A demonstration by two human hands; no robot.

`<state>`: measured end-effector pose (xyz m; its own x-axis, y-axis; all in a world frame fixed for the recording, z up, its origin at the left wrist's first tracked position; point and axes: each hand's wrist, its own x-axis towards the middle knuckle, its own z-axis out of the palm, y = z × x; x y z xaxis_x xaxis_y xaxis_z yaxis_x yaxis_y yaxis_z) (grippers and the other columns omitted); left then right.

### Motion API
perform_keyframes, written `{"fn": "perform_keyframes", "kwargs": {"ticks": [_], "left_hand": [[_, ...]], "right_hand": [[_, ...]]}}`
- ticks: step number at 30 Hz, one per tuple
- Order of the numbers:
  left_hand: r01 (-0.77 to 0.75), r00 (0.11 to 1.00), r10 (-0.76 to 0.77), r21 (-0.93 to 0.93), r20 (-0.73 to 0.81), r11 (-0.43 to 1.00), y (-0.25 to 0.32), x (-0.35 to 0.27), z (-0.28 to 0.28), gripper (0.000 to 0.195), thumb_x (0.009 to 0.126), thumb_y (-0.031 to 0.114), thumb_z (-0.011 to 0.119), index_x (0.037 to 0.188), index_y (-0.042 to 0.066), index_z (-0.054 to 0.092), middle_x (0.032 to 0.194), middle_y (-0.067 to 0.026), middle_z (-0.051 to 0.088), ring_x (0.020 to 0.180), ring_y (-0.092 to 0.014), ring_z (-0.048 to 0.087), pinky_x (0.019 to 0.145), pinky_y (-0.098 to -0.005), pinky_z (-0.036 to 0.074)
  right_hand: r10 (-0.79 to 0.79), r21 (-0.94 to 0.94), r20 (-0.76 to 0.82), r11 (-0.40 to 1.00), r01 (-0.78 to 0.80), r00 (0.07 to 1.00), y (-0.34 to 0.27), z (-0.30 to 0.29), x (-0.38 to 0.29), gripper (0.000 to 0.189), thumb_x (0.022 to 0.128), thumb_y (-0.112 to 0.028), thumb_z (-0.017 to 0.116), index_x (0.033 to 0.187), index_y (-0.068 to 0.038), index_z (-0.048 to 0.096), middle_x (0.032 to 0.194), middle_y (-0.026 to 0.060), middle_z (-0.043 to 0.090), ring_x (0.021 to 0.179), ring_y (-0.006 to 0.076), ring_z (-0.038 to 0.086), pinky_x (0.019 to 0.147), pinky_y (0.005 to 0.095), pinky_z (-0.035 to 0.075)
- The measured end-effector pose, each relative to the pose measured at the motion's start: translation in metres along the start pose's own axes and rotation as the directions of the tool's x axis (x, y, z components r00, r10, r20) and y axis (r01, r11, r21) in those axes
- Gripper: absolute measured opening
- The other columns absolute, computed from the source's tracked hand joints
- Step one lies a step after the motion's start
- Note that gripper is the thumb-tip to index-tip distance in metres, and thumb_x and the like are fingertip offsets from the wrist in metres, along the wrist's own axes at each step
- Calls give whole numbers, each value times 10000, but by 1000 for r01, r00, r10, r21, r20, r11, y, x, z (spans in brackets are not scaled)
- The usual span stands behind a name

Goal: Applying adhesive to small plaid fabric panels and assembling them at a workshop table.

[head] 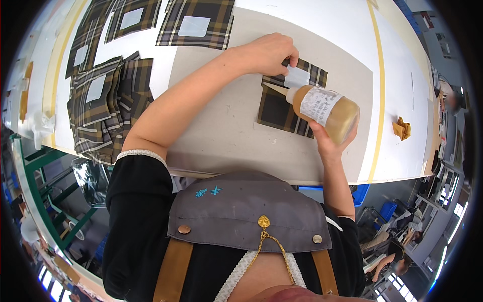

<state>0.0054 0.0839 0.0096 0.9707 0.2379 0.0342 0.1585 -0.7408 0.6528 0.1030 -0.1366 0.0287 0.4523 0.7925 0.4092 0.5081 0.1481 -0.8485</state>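
Note:
A plastic squeeze bottle [345,113] with a long pointed nozzle and an amber content lies tilted in my right hand [330,141], its nozzle pointing left over the cloth. Under it, on a grey board, is a plaid fabric piece [275,109] in brown, black and white. My left hand [277,54] has thumb and fingers at the upper left corner of a translucent whitish square patch [298,77], which rests on the plaid cloth. Whether the fingers pinch the patch or just touch it cannot be told. The bottle hides part of the cloth.
A loose pile of plaid pieces [96,113] lies at the left. More plaid pieces with whitish squares [194,26] are laid out at the top left. A crumpled yellow-brown scrap [401,128] sits at the right, beyond a yellow tape line [381,90]. People are in the lower right background.

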Motion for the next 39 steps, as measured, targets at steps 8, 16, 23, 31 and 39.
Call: {"fn": "perform_keyframes", "kwargs": {"ticks": [8, 16, 23, 31, 39], "left_hand": [[-6, 1000, 5, 81, 9, 997, 1, -1, 2, 173, 742, 112, 700, 884, 64, 614, 951, -80, 559, 962, -248, 518, 841, -358, 445], [-130, 979, 169, 297, -112, 946, 5, 8, 22, 256, 754, 212, 710, 880, 20, 594, 1008, -104, 549, 1008, -276, 491, 873, -358, 436], [-78, 988, 113, 285, -107, 955, 22, 21, 16, 433, 740, 246, 728, 1013, -22, 526, 1032, -182, 551, 987, -310, 524, 845, -374, 456], [169, 953, -195, 128, 231, 977, 23, 59, 2, 358, 702, 252, 749, 907, -13, 624, 807, -153, 644, 793, -328, 618, 719, -400, 496], [257, 598, -735, -791, -321, 555, -64, 97, -42, 272, 761, 187, 693, 846, -60, 618, 778, -127, 645, 690, -195, 646, 582, -299, 511]], "right_hand": [[206, 2, 0, 979, -206, 979, 4, -17, -9, 701, 634, -193, 828, 1175, 19, 437, 1065, 103, 563, 957, 187, 571, 837, 316, 466], [574, 681, 37, 585, -441, 818, 4, -24, -11, 687, 792, -414, 681, 1269, -7, 400, 1160, 97, 552, 1010, 209, 588, 845, 321, 502], [558, 933, -47, 321, -163, 828, 72, -79, 37, 532, 865, -358, 612, 1256, -46, 429, 1211, 127, 521, 1087, 249, 548, 862, 305, 538], [594, 966, -110, 252, -55, 797, 91, -102, 31, 540, 836, -356, 653, 1228, -44, 450, 1168, 111, 537, 1080, 260, 548, 833, 301, 546], [593, 978, -46, 190, -84, 804, 88, -99, 33, 530, 841, -345, 651, 1231, -51, 445, 1170, 108, 536, 1076, 257, 552, 824, 281, 546]]}}
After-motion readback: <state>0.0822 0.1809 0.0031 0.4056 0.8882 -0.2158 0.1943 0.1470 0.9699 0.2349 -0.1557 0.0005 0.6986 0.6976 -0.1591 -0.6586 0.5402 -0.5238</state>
